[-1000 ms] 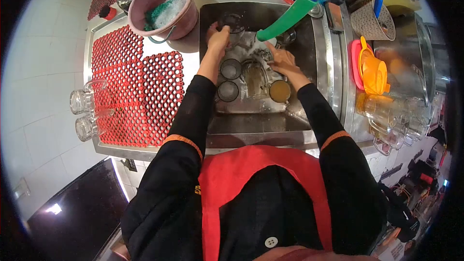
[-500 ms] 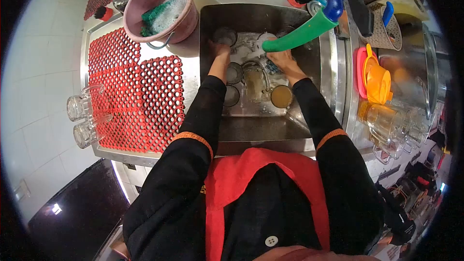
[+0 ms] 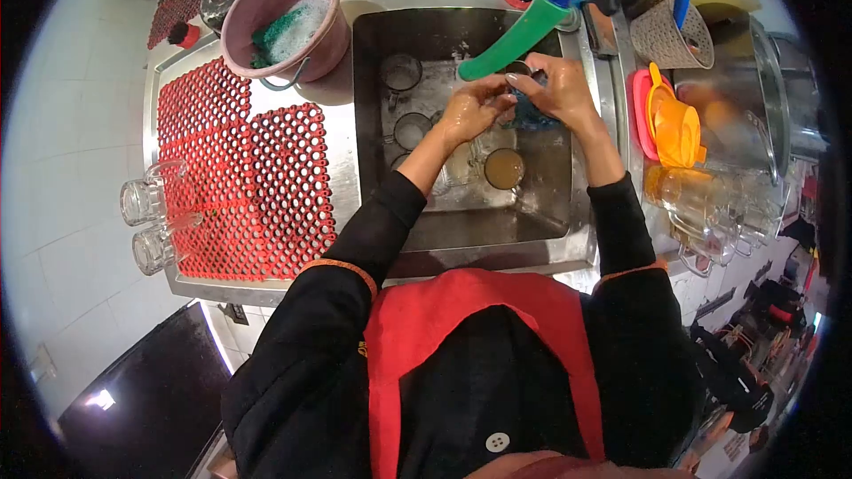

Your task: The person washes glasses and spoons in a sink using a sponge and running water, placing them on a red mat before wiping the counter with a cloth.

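Observation:
Both hands meet above the steel sink (image 3: 586,168), just under the green hose spout (image 3: 510,40). My right hand (image 3: 564,89) grips a blue sponge (image 3: 532,113) and presses it against a dark-rimmed glass (image 3: 517,68). My left hand (image 3: 470,109) is wet and closes on the glass from the left, fingers touching the right hand. How much of the glass each hand covers is hidden. Below them in the basin stand glass mugs (image 3: 401,73), another mug (image 3: 412,130) and a mug of brown liquid (image 3: 504,168).
A pink bucket (image 3: 328,31) with foam and a green scourer sits left of the sink. Red perforated mats (image 3: 248,168) cover the left drainboard, with two glass mugs (image 3: 151,222) at their edge. An orange jug (image 3: 679,129), several glass mugs (image 3: 710,204) and a basket (image 3: 670,35) crowd the right.
Both hands rose out of the basin and came together under the spout. The left hand left the far mug and moved right; the right hand lifted with the blue sponge.

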### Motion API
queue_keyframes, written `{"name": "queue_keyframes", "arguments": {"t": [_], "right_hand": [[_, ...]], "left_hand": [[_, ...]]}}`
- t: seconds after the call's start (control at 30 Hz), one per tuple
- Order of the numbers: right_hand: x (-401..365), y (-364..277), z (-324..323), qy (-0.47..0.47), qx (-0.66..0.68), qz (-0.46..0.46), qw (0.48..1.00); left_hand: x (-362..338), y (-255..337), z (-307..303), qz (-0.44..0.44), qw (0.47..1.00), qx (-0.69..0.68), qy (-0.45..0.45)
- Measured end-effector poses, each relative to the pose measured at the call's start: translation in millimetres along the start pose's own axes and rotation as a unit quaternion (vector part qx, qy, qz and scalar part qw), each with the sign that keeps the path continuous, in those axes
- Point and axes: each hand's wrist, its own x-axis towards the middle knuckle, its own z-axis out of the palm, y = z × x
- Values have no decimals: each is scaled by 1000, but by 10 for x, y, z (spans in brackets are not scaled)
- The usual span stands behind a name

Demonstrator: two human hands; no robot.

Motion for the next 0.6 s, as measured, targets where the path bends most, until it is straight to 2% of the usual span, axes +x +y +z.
{"name": "queue_keyframes", "arguments": {"t": [0.03, 0.07, 0.13, 0.17, 0.2, 0.27, 0.3, 0.33, 0.4, 0.43, 0.47, 0.53, 0.57, 0.6], "right_hand": [[-41, 13, -33, 2, -2, 0, 1000], [-93, 37, -46, -11, 68, 27, 997], [-158, 34, -85, -37, 205, 78, 975], [-199, 19, -108, -30, 181, 66, 981], [-216, 20, -118, -28, 179, 65, 981], [-262, 90, -85, -94, 215, 104, 967], [-314, 173, -15, -85, 234, 118, 961], [-371, 224, 33, -84, 233, 114, 962], [-487, 251, 101, 57, 191, 176, 964], [-476, 30, -113, 30, 42, 127, 991], [-548, -49, -118, 29, 40, 123, 991], [-638, -154, -124, 240, -3, 165, 957], [-689, -75, -120, 214, 0, 211, 954], [-739, -113, -43, 214, -2, 207, 955]], "left_hand": [[-3, 45, -6, 3, 996, 87, -31], [-45, 76, 28, 5, 996, 88, -32], [-135, 57, 108, -71, 993, -92, -36], [-184, 20, 140, -90, 979, -172, -54], [-239, 10, 163, -88, 980, -171, -55], [-359, -8, 193, -136, 945, -291, -57], [-414, 73, 212, -167, 926, -337, -16], [-435, 76, 189, -163, 928, -336, -15], [-518, 56, 98, -195, 926, -285, 152], [-530, -14, 13, -196, 932, -225, 206], [-590, -90, -63, -192, 932, -227, 208], [-694, -248, -208, -156, 902, -276, 291], [-741, -340, -246, -186, 889, -296, 295], [-791, -327, -194, -183, 889, -299, 296]]}}
